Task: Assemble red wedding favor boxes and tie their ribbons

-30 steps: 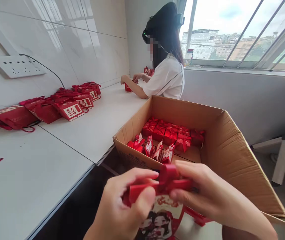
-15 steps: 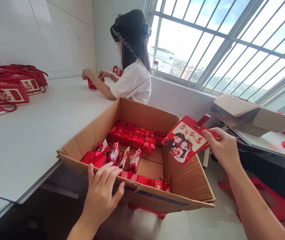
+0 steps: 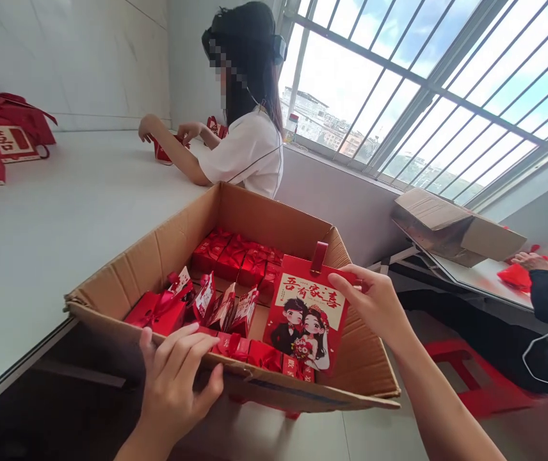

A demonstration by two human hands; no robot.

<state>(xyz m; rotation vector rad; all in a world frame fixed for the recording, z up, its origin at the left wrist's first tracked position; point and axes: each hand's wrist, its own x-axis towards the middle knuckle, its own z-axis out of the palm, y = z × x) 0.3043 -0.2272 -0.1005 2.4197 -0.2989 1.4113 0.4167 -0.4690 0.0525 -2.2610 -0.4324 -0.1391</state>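
My right hand (image 3: 374, 304) pinches the top of a red gift bag (image 3: 306, 314) printed with a cartoon couple, holding it upright inside an open cardboard box (image 3: 130, 272). My left hand (image 3: 175, 378) grips the box's near rim, fingers curled over the edge. Inside the box lie several small red ribbon-tied boxes (image 3: 238, 256) at the back and several small red bags (image 3: 211, 304) near the front.
A white table (image 3: 63, 218) runs along the left with red bags (image 3: 0, 131) at its far side. A person in a white shirt (image 3: 245, 150) sits at the far end handling red items. At right stand another cardboard box (image 3: 451, 227), a red stool (image 3: 470, 378) and another person's hand (image 3: 533, 261).
Both hands first held the red bag close to me. My left hand went to the box rim, and my right hand swung the bag out right, then brought it down into the box.
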